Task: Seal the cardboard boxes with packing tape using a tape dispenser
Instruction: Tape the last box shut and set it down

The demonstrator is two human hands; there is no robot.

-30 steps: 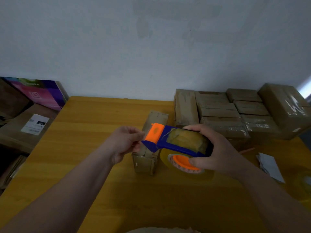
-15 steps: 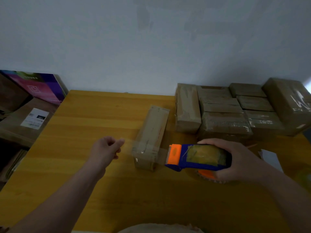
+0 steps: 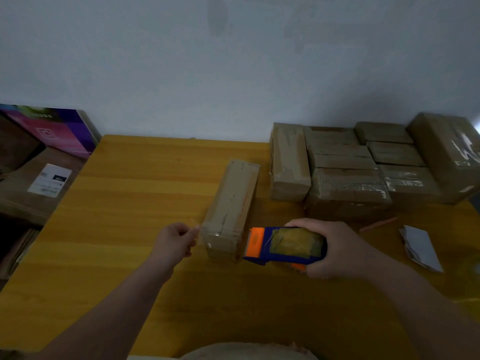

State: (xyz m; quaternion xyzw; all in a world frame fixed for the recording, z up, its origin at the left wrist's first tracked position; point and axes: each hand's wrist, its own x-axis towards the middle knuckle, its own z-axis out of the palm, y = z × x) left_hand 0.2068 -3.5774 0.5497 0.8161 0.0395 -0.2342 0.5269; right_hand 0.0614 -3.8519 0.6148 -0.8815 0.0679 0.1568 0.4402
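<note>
A long narrow cardboard box (image 3: 231, 201) lies on the yellow wooden table (image 3: 135, 193), its near end facing me. My right hand (image 3: 335, 249) grips a blue and orange tape dispenser (image 3: 283, 245) just right of that near end, orange head pointing left. My left hand (image 3: 176, 241) is just left of the box end and pinches the free end of a clear tape strip (image 3: 197, 228). The strip is faint and seems to run across the box's near end toward the dispenser.
Several taped cardboard boxes (image 3: 363, 162) are stacked at the table's back right. A folded white paper (image 3: 420, 248) and a thin stick (image 3: 379, 224) lie at the right. Left of the table sit a colourful carton (image 3: 52, 131) and a labelled box (image 3: 39, 185).
My hands pulled apart and drew tape out of the dispenser. Both hands then came down to the box's near end, the left hand closing in toward the box.
</note>
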